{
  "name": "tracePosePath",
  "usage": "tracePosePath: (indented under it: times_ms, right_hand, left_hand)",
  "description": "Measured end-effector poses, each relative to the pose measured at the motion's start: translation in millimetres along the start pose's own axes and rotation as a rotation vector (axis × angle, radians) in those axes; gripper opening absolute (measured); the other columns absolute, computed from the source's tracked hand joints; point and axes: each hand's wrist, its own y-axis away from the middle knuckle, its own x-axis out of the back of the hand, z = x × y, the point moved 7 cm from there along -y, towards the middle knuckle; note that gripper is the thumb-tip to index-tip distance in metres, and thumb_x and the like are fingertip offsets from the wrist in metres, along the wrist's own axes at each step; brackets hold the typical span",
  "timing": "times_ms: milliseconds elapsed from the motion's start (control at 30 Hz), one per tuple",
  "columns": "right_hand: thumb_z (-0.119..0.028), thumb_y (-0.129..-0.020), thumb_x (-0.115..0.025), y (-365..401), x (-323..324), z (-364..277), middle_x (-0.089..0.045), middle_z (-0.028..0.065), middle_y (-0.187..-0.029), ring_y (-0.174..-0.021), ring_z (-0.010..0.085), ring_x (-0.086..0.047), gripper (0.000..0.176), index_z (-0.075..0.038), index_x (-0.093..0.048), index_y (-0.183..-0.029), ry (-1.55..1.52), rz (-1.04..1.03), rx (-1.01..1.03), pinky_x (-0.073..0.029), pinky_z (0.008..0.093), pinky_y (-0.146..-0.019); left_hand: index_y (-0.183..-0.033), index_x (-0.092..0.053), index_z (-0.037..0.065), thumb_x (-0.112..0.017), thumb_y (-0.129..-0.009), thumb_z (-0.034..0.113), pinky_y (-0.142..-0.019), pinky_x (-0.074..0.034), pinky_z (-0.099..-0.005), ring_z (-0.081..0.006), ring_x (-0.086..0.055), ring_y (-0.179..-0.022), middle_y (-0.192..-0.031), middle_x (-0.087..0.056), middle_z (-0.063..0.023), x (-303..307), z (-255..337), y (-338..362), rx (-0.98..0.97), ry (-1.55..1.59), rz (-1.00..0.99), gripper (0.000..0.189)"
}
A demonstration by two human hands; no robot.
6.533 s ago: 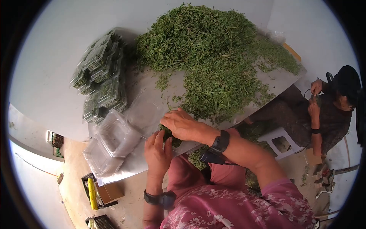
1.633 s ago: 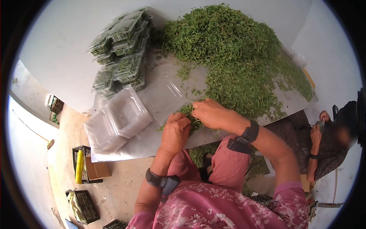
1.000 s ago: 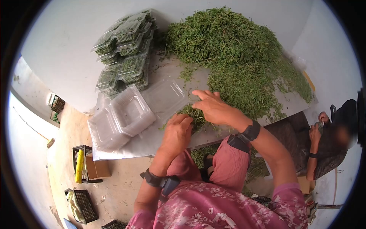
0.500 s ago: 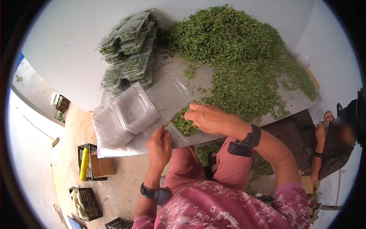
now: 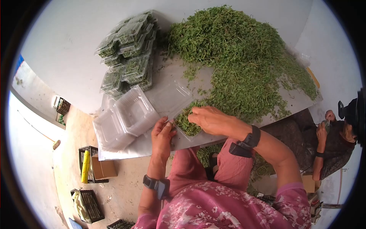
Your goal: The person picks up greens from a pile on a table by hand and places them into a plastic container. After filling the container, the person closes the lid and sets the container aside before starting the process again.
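Head view: R hand [image 5: 209,120], fingers bent down, is at the greens [image 5: 187,128] in a clear tray [image 5: 189,138] at the table's near edge; grip hidden, can't tell. L hand [image 5: 161,136], part-curled w/ thumb near fingers, is just left of tray; can't tell if it has a stem. Open lid [image 5: 173,98] lies far-left of tray, nested containers [image 5: 138,110] left of it. Filled packs [image 5: 135,68] stacked far left, big pile [image 5: 232,42] far side. Co-worker [image 5: 333,152] at right, w/ sm. item in hands, unclear. No brands, labels or writing legible.
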Motion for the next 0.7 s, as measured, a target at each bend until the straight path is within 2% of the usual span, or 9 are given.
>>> tracePosePath:
  times_ms: [67,167,267,467,667,700]
  right_hand:
    - [-0.012,-0.087,-0.054,2.0,6.3,-1.4,-0.058,0.022,-0.092,-0.086,0.0403,-0.063,0.015,-0.004,-0.062,-0.097,-0.073,0.043,-0.049,-0.05,0.0473,-0.072]
    - [-0.016,-0.092,-0.05,-1.4,-4.9,2.7,-0.06,0.0217,-0.094,-0.089,0.0404,-0.064,0.02,-0.008,-0.06,-0.106,-0.083,-0.048,-0.138,-0.051,0.0473,-0.074]
    - [-0.006,-0.09,-0.047,-2.9,-13.7,-5.7,-0.057,0.0182,-0.095,-0.088,0.0365,-0.064,0.048,-0.025,-0.055,-0.134,0.116,-0.104,-0.012,-0.051,0.0452,-0.078]
    - [-0.013,-0.092,-0.048,-0.9,-17.3,-5.7,-0.056,0.0182,-0.101,-0.093,0.0363,-0.062,0.034,-0.021,-0.064,-0.121,0.204,-0.165,-0.054,-0.048,0.0465,-0.084]
    - [-0.011,-0.09,-0.05,-5.6,-22.9,-7.0,-0.057,0.0203,-0.103,-0.091,0.0372,-0.062,0.031,-0.018,-0.066,-0.116,0.237,-0.164,-0.019,-0.05,0.0469,-0.079]
    - [-0.01,-0.09,-0.051,-4.1,-20.5,-8.3,-0.057,0.0204,-0.103,-0.092,0.0372,-0.062,0.031,-0.017,-0.067,-0.116,0.233,-0.144,-0.003,-0.05,0.0469,-0.078]
  left_hand:
    - [-0.126,-0.053,0.002,-0.059,-0.096,0.011,-0.078,-0.05,-0.0243,-0.0133,-0.06,-0.096,-0.11,-0.063,-0.005,2.0,-1.7,-0.1,0.008,0.029,0.014,0.032]
    - [-0.121,-0.057,0.004,-0.059,-0.096,0.01,-0.075,-0.048,-0.0222,-0.0116,-0.06,-0.093,-0.11,-0.064,-0.0044,-1.4,0.9,2.3,-0.005,0.051,0.035,0.026]
    - [-0.117,-0.058,0.005,-0.059,-0.096,0.01,-0.073,-0.048,-0.0214,-0.0105,-0.06,-0.093,-0.111,-0.065,-0.0033,-3.4,2.2,3.5,0.014,0.096,0.031,0.022]
    - [-0.113,-0.06,0.008,-0.059,-0.094,0.008,-0.074,-0.046,-0.0215,-0.0086,-0.058,-0.092,-0.108,-0.065,-0.0011,-7.1,5.1,7.1,-0.033,0.015,-0.006,0.018]
    - [-0.123,-0.058,0.007,-0.061,-0.093,0.006,-0.08,-0.045,-0.0228,-0.0078,-0.054,-0.089,-0.103,-0.06,0.0013,-21.6,11.8,14.7,-0.274,-0.261,-0.131,0.031]
    - [-0.127,-0.057,0.006,-0.064,-0.091,0.006,-0.083,-0.046,-0.0237,-0.0109,-0.054,-0.089,-0.106,-0.06,-0.0019,-22.1,12.5,13.5,-0.333,-0.334,-0.14,0.036]
